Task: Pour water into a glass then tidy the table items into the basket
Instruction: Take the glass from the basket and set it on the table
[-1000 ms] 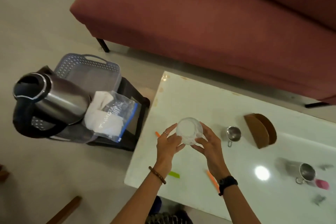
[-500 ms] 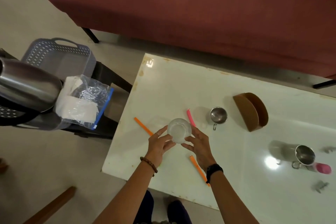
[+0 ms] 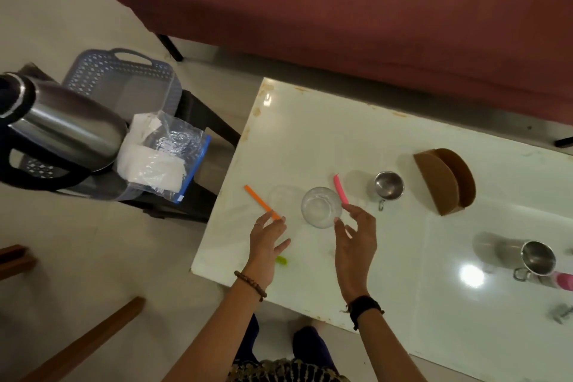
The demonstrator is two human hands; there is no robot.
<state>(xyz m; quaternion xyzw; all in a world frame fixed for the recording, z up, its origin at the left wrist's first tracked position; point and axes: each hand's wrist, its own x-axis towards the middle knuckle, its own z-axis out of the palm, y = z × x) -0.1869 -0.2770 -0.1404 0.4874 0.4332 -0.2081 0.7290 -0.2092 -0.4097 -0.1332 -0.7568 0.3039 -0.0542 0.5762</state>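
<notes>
Clear round glass [image 3: 321,207]: upright on white counter [image 3: 310,139]. Grey perforated plastic basket [image 3: 124,84]: left of counter on dark stool, containing steel kettle [image 3: 62,130] and plastic bag [image 3: 164,158]

Beside the white marble table [image 3: 310,139]: a grey lattice-patterned basket [image 3: 124,77] and a maroon sofa [image 3: 341,9]. On it: orange strip [image 3: 259,200], pink strip [image 3: 340,192], brown napkin holder [image 3: 445,180].

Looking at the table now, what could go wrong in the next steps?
1. The glass stands between both open hands, the left hand and the right hand; a careless reach may tip it.
2. The kettle sits tilted in the basket, off the table, so lifting it to pour may be awkward and may spill.
3. The pink stick lies right beside the glass and could get in the way.
</notes>
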